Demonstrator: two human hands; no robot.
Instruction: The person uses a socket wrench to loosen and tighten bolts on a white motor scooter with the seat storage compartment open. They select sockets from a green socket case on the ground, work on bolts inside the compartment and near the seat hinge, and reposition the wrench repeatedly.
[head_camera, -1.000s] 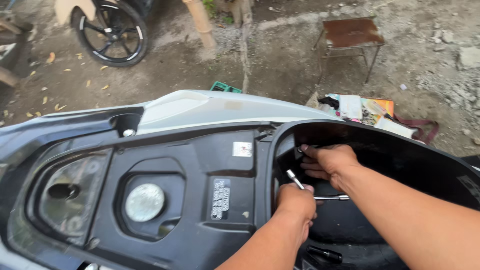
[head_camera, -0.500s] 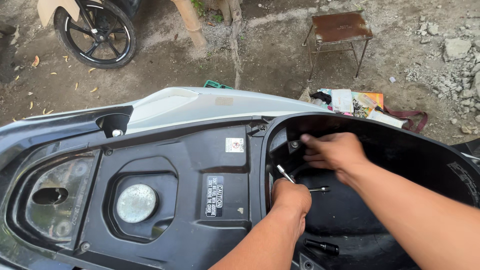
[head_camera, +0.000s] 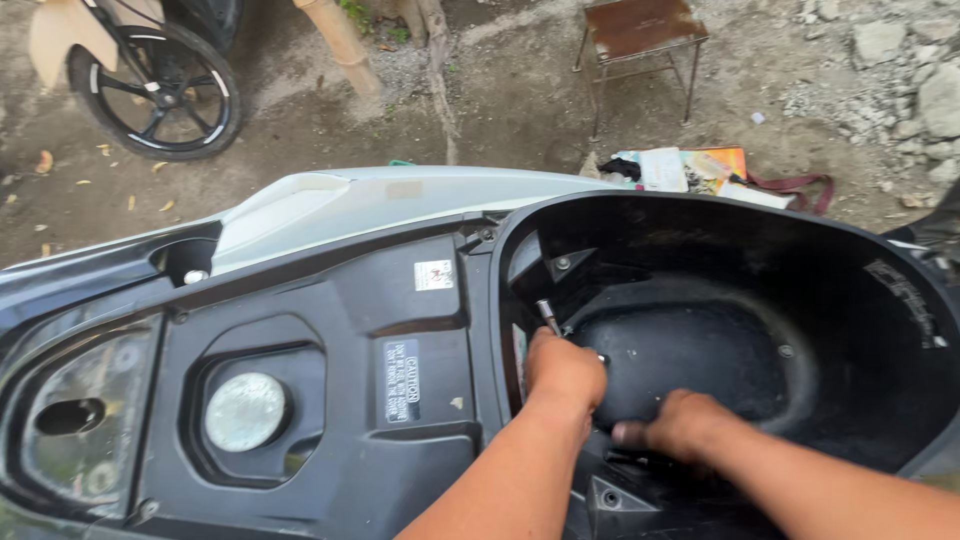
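A scooter with its seat lifted shows a black under-seat storage bucket (head_camera: 830, 300) and a black plastic frame cover (head_camera: 330, 300) with a round silver fuel cap (head_camera: 245, 411). My left hand (head_camera: 563, 370) is closed on a thin metal tool (head_camera: 547, 314) whose tip sticks up at the bucket's front wall. My right hand (head_camera: 680, 425) rests low on the bucket's near rim, fingers curled against the black plastic; what it grips, if anything, is hidden.
A white body panel (head_camera: 390, 200) runs along the far side. Beyond it on the dirt ground are a wooden stool (head_camera: 640, 35), papers and a strap (head_camera: 700, 170), a motorcycle wheel (head_camera: 160, 90) and rubble (head_camera: 900, 50).
My right hand has dropped from the bucket's upper front wall down to the near rim. My left hand stays on the tool. The view has moved in closer.
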